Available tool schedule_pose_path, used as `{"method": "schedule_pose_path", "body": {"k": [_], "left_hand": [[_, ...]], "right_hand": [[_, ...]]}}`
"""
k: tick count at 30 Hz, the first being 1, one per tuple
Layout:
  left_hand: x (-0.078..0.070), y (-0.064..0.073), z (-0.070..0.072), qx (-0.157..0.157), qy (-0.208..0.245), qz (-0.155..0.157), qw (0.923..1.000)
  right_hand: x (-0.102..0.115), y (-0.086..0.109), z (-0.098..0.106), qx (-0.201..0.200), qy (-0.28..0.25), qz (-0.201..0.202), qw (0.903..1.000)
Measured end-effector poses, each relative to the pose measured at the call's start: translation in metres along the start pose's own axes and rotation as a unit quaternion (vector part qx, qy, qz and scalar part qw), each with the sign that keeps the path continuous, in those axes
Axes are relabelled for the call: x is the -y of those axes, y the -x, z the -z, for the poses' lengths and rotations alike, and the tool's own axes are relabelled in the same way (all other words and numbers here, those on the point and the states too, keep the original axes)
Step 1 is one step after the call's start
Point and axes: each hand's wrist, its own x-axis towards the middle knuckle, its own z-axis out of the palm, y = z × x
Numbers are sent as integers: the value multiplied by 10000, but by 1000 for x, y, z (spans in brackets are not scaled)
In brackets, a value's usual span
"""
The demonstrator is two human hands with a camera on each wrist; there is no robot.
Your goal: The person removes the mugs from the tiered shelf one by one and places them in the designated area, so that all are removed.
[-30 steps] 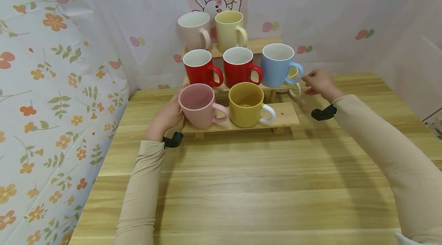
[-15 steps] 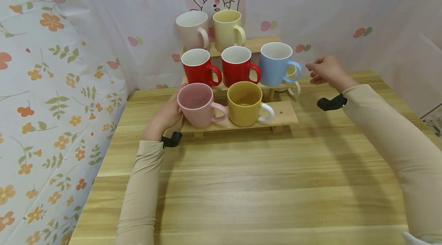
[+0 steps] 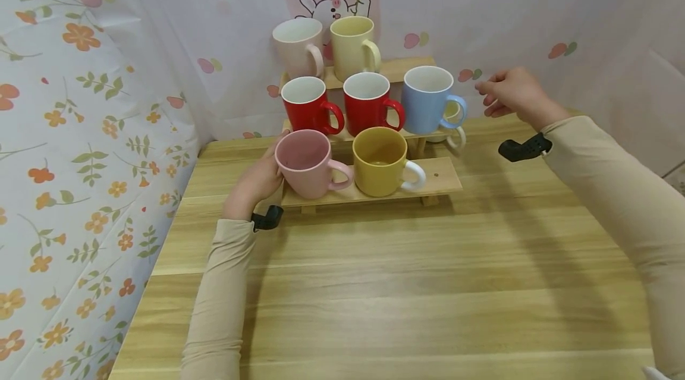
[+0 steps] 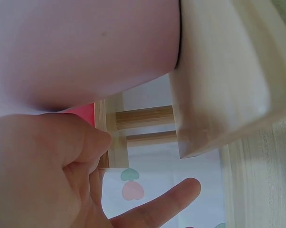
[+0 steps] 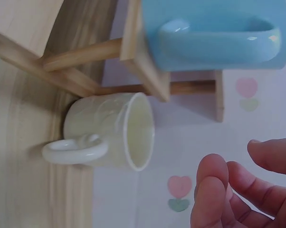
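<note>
Pink mug (image 3: 303, 172) upright at the left edge of the front shelf (image 3: 444, 176) — lowest of three on a wooden rack (image 5: 83, 53) toward the back edge of the surface (image 3: 407, 285). Left hand (image 3: 257, 181) just beside that mug, one finger straight, others bent by the left edge of the middle shelf (image 5: 145, 71); cannot tell whether gripping it. Mustard mug (image 3: 377, 172) with a white handle next along, short of the front shelf's right edge. Two red mugs (image 3: 366, 112) on the middle shelf, light blue mug (image 3: 423, 111) at its right edge. Right hand (image 3: 516, 94) raised beyond that edge, apart from the light blue mug — relaxed, fingers loosely bent. Pale pink mug (image 3: 294, 57) and pale yellow mug (image 3: 348, 54) toward the left edge of the top shelf (image 3: 401, 69). Cream mug (image 5: 98, 123) upright by the surface's back edge, lower than the middle shelf, near its right edge.
</note>
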Motion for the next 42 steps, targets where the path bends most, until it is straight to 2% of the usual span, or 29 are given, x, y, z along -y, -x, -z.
{"method": "schedule_pose_path", "body": {"k": [14, 23, 35, 42], "left_hand": [[2, 1, -4, -24, 99, 97, 9999], [1, 1, -4, 9, -26, 112, 9999], [0, 0, -3, -28, 77, 16, 10000], [0, 1, -2, -56, 72, 15, 10000]], "right_hand": [[38, 8, 5, 69, 506, 17, 9987], [60, 7, 0, 332, -32, 70, 9994], [85, 3, -6, 361, 346, 214, 9985], [104, -3, -14, 429, 267, 282, 9983]]}}
